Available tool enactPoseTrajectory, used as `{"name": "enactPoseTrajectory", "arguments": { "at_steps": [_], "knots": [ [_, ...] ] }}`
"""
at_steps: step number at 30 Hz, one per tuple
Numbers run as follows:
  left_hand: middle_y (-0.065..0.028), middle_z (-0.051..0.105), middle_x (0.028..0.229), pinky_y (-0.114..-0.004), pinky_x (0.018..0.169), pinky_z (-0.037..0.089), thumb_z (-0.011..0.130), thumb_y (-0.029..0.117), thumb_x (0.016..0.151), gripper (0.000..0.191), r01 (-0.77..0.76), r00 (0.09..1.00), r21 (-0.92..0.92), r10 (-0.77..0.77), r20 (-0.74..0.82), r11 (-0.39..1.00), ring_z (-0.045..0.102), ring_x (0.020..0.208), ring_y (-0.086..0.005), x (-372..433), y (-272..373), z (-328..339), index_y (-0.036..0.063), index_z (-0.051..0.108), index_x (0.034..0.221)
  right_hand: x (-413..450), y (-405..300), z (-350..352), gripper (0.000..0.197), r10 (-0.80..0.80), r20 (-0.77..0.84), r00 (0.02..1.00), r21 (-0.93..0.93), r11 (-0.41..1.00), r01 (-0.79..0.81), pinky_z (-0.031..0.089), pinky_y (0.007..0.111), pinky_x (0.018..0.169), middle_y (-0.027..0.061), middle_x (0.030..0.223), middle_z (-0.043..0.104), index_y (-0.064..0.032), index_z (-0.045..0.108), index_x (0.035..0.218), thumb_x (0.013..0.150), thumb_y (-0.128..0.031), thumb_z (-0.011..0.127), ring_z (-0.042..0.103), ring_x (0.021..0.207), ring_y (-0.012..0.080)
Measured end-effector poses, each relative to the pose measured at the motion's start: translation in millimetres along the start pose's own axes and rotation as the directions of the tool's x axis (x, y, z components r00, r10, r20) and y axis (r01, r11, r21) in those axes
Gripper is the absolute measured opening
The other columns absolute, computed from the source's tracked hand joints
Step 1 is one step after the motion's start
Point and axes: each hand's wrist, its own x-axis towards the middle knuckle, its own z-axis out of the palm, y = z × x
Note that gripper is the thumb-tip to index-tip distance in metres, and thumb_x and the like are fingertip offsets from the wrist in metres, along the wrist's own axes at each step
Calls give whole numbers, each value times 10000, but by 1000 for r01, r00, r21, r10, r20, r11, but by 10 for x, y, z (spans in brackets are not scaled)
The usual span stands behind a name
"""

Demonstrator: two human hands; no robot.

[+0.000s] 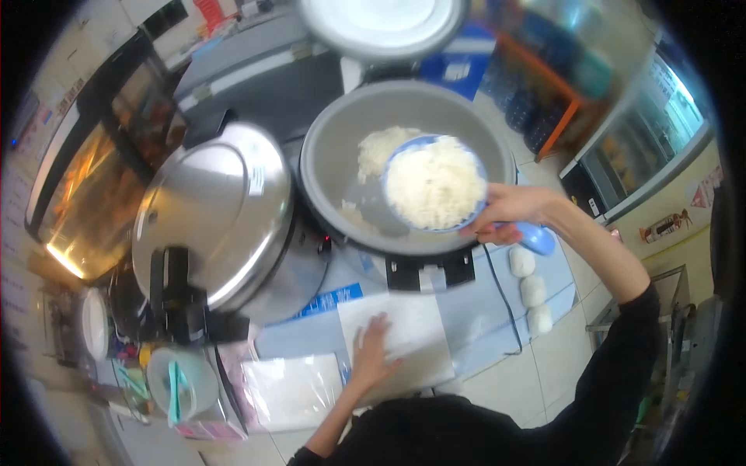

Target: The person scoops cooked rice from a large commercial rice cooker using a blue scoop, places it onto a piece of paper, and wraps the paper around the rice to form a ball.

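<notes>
My right hand [501, 215] grips a blue-rimmed bowl [387, 175] heaped with white cooked rice [437, 183]. The same hand also holds a blue handle [536, 237], whose other end is hidden. Both are above the open pot of a large rice cooker [332, 116], which has more rice [382, 148] on its bottom and near side. Spread on a white paper sheet [414, 326] in front of the cooker is my left hand [373, 352], fingers apart, nothing in it. The cooker's raised lid [384, 23] is at the top.
A second, closed cooker with a steel lid [204, 204] stands to the left. Near it are a clear tub [183, 381] with turquoise tongs [175, 384] and a plastic-wrapped white pack [297, 390]. Three white rounded bundles [533, 291] line the table's right side, beside a black cord [501, 297].
</notes>
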Motion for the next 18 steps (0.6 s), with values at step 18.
{"name": "enactPoseTrajectory", "arguments": {
  "at_steps": [18],
  "knots": [
    [-176, 72, 1489, -629, 1018, -107, 811, 573, 258, 1568, 387, 879, 154, -414, 237, 909, 61, 1390, -260, -998, -393, 449, -20, -88, 1397, 1506, 2925, 2955, 818, -275, -583, 765, -651, 721, -237, 500, 504, 601, 284, 1158, 422, -194, 24, 1441, 766, 54, 414, 595, 728, 420]
  ]
}}
